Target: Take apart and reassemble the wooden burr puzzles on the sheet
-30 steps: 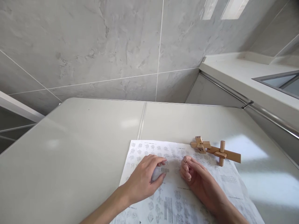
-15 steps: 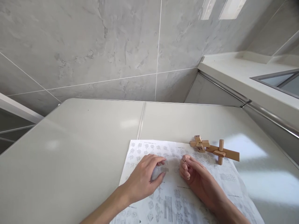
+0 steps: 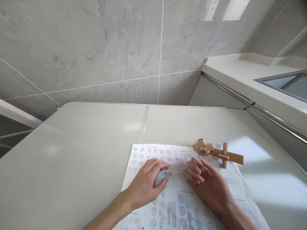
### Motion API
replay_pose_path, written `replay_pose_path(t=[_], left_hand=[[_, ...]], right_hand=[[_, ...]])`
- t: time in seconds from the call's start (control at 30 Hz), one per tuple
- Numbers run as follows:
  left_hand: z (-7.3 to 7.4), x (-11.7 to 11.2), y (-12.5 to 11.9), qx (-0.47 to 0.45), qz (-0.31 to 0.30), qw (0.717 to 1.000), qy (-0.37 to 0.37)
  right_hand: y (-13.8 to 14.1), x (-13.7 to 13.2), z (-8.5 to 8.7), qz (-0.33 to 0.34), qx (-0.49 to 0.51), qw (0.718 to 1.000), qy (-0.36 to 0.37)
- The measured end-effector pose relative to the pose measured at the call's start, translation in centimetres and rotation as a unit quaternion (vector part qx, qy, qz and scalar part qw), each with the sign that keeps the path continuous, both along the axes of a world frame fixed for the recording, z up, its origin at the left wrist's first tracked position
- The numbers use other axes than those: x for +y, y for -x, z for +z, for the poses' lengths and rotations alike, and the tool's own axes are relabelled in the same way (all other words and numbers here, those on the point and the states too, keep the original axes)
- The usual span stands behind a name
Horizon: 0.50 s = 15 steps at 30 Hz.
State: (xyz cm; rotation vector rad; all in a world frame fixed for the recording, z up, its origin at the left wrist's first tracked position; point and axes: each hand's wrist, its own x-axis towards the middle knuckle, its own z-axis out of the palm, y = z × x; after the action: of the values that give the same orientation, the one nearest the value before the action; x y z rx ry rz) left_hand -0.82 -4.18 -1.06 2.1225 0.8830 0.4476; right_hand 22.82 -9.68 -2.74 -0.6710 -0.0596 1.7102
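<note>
A white instruction sheet printed with small line drawings lies under both hands. On its left part rests my left hand, fingers curved and thumb apart, holding nothing. My right hand is turned partly palm up over the right part, with loosely curled fingers, the thumb apart and an empty palm. Just beyond it, at the sheet's far right edge, a wooden burr puzzle of interlocked blocks sits beside a second wooden puzzle made of flat bars and an upright round peg. Neither hand touches the puzzles.
The pale glossy table has a seam running across it. Behind stands a grey tiled wall. A white ledge with a metal rail beneath borders the right side.
My right hand has rolled further palm up, and its fingers have loosened from a closed pinch, the thumb moving away. My left hand keeps its place. The view has shifted slightly.
</note>
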Motion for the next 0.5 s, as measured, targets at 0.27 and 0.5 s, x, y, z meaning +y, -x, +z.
replay_pose_path(t=[0.27, 0.5], left_hand=[[-0.3, 0.0, 0.2, 0.008, -0.004, 1.000, -0.010], [-0.4, 0.0, 0.2, 0.019, -0.008, 1.000, -0.008]], right_hand=[[-2.5, 0.1, 0.2, -0.115, 0.104, 0.988, 0.004], [-3.6, 0.2, 0.3, -0.149, 0.105, 0.983, 0.004]])
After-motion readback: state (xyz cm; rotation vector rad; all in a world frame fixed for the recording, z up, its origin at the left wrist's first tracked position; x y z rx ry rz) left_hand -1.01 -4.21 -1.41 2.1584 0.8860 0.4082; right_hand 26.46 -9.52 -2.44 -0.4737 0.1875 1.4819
